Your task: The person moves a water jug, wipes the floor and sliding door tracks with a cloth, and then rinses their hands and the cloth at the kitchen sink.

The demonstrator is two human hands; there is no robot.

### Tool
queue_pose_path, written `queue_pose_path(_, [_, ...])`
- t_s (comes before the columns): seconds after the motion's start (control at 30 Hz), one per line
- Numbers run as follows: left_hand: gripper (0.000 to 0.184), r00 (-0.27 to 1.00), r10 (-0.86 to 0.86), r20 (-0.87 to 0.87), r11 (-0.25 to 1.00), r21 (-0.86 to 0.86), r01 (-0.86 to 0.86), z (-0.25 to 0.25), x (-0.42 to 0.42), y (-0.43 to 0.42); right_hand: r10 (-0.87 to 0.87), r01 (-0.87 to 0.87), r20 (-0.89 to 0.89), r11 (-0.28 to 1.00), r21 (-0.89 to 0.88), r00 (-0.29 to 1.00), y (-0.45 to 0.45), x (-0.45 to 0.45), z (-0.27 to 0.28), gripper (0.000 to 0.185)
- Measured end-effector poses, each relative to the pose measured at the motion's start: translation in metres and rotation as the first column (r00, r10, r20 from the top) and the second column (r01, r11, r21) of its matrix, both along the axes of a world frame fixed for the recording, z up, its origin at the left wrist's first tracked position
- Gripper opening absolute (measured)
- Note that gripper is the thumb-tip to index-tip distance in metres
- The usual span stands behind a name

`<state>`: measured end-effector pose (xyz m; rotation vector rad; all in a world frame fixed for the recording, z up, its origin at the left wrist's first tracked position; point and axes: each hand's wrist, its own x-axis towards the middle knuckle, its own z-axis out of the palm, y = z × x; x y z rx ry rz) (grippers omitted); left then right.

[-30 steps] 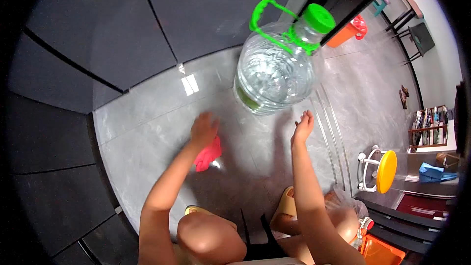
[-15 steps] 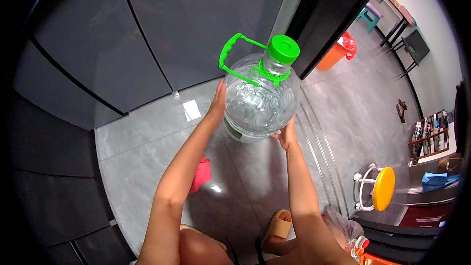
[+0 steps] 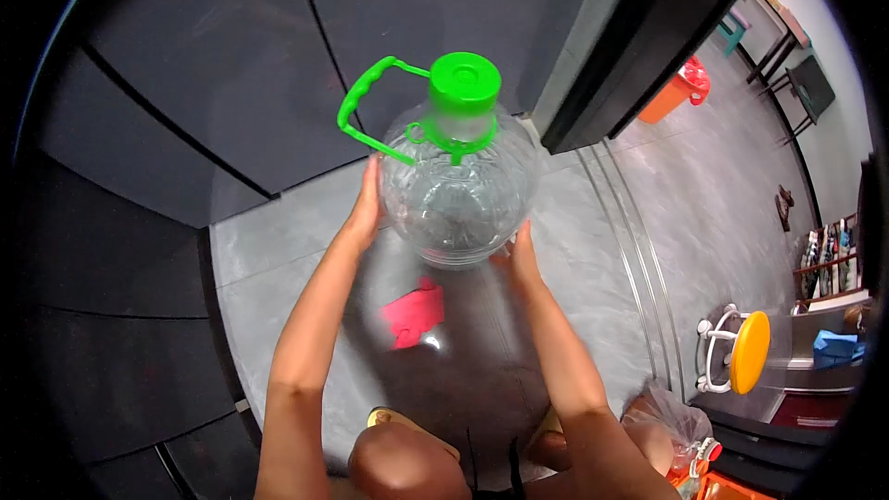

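Note:
A big clear plastic bottle (image 3: pixel 458 194) with a green screw cap and a green carrying handle is held up in front of me, above the floor. My left hand (image 3: pixel 369 204) presses against its left side. Lower down on the right, my right hand (image 3: pixel 521 264) supports it near the base, its fingers partly hidden behind the plastic. The bottle looks see-through, with no liquid that I can make out. Below it on the grey tiles lies a pink cloth (image 3: pixel 414 315).
Dark cabinet doors (image 3: pixel 204 65) stand ahead and left. A black door frame (image 3: pixel 639 46) and floor track (image 3: pixel 634 259) are on the right. Beyond are an orange bin (image 3: pixel 669 97) and a yellow stool (image 3: pixel 750 352). A clear plastic bag (image 3: pixel 671 421) sits at lower right.
The bottle, still between both hands, has shifted left in view. My view has turned, so the room slides right, and the pink cloth shows more fully.

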<state>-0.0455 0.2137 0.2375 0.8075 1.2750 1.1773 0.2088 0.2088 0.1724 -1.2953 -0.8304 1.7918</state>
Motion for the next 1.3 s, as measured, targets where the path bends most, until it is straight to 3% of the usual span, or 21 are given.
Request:
queue_pose_path(0.17, [0.083,0.984,0.179,0.013,0.984,0.012,-0.179,0.004,-0.078,-0.043,0.116,-0.115,-0.016,0.992,0.055,0.993,-0.027,-0.082,0.008,0.07])
queue_pose_path(0.23, [0.084,0.973,0.229,0.004,0.973,0.021,-0.229,0.012,-0.107,-0.061,0.22,-0.254,0.161,0.936,0.242,0.962,-0.036,-0.112,-0.047,0.068])
queue_pose_path(0.3, [0.084,0.944,0.329,0.011,0.944,-0.005,-0.328,0.002,-0.148,-0.08,0.236,-0.263,0.126,0.919,0.292,0.964,-0.05,-0.145,-0.049,0.068])
queue_pose_path(0.37, [0.081,0.92,0.393,-0.004,0.915,0.102,-0.39,-0.017,-0.193,-0.098,0.313,-0.333,0.116,0.896,0.294,0.943,-0.073,-0.175,-0.033,0.068])
queue_pose_path(0.4, [0.078,0.895,0.445,0.005,0.887,0.129,-0.442,-0.013,-0.201,-0.108,0.408,-0.467,0.239,0.826,0.316,0.881,-0.09,-0.183,-0.036,0.068])
queue_pose_path(0.47, [0.073,0.836,0.548,0.029,0.818,0.191,-0.542,0.01,-0.202,-0.133,0.46,-0.466,0.112,0.803,0.371,0.881,-0.114,-0.216,-0.021,0.067])
queue_pose_path(0.57, [0.061,0.597,0.792,0.131,0.568,0.199,-0.798,0.005,-0.203,-0.17,0.657,-0.615,-0.067,0.732,0.295,0.751,-0.133,-0.243,-0.009,0.066])
queue_pose_path(0.6, [0.055,0.457,0.889,-0.028,0.439,0.337,-0.833,-0.002,-0.196,-0.182,0.698,-0.659,-0.092,0.705,0.26,0.71,-0.132,-0.244,-0.001,0.065])
queue_pose_path(0.67, [0.043,0.065,0.964,-0.259,0.219,0.63,-0.745,-0.006,-0.173,-0.204,0.767,-0.741,-0.15,0.642,0.198,0.624,-0.122,-0.251,0.015,0.064])
queue_pose_path(0.73, [0.021,-0.004,0.957,-0.291,0.259,0.858,-0.444,0.002,-0.123,-0.205,0.718,-0.656,-0.245,0.695,0.293,0.651,-0.117,-0.266,-0.025,0.05])
queue_pose_path(0.77, [0.007,0.061,0.818,-0.572,0.573,0.801,-0.174,0.003,-0.106,-0.212,0.666,-0.628,-0.252,0.746,0.224,0.702,-0.108,-0.266,-0.03,0.041])
queue_pose_path(0.8, [0.007,0.176,0.8,-0.574,0.574,0.817,0.055,0.002,-0.084,-0.189,0.613,-0.595,-0.251,0.789,0.151,0.749,-0.097,-0.263,-0.035,0.034])
queue_pose_path(0.83, [0.01,0.133,0.676,-0.725,0.636,0.665,0.392,0.016,-0.068,-0.158,0.532,-0.491,-0.427,0.845,0.213,0.731,-0.088,-0.258,-0.069,0.029])
queue_pose_path(0.87, [0.013,0.075,0.536,-0.841,0.743,0.512,0.432,0.028,-0.051,-0.136,0.441,-0.369,-0.592,0.896,0.247,0.674,-0.082,-0.251,-0.097,0.025])
queue_pose_path(0.9, [0.019,-0.053,0.317,-0.947,0.866,0.267,0.422,0.022,-0.048,-0.114,0.449,-0.412,-0.312,0.893,0.178,0.837,-0.076,-0.238,-0.085,0.025])
queue_pose_path(0.93, [0.023,-0.29,0.281,-0.915,0.907,0.155,0.391,0.011,-0.053,-0.092,0.434,-0.432,0.007,0.896,0.102,0.901,-0.071,-0.224,-0.071,0.025])
queue_pose_path(0.97, [0.028,-0.51,0.225,-0.83,0.942,0.051,0.333,-0.002,-0.062,-0.071,0.437,-0.437,0.012,0.899,0.032,0.899,-0.07,-0.212,-0.07,0.026])
queue_pose_path(1.0, [0.038,-0.712,0.012,-0.702,0.976,-0.147,0.162,-0.008,-0.074,-0.056,0.44,-0.439,0.018,0.898,-0.038,0.898,-0.069,-0.201,-0.071,0.028])
queue_pose_path(1.03, [0.042,-0.805,-0.192,-0.562,0.967,-0.249,-0.056,-0.018,-0.092,-0.048,0.442,-0.437,0.025,0.893,-0.107,0.897,-0.069,-0.193,-0.073,0.029])
queue_pose_path(1.07, [0.047,-0.876,-0.417,-0.244,0.832,-0.49,-0.259,-0.01,-0.1,-0.049,0.427,-0.42,0.031,0.898,-0.128,0.904,-0.069,-0.189,-0.077,0.029])
queue_pose_path(1.3, [0.051,-0.946,-0.28,-0.16,0.85,-0.5,-0.167,-0.013,-0.109,-0.096,0.45,-0.43,0.076,0.883,-0.19,0.89,-0.078,-0.182,-0.082,0.03])
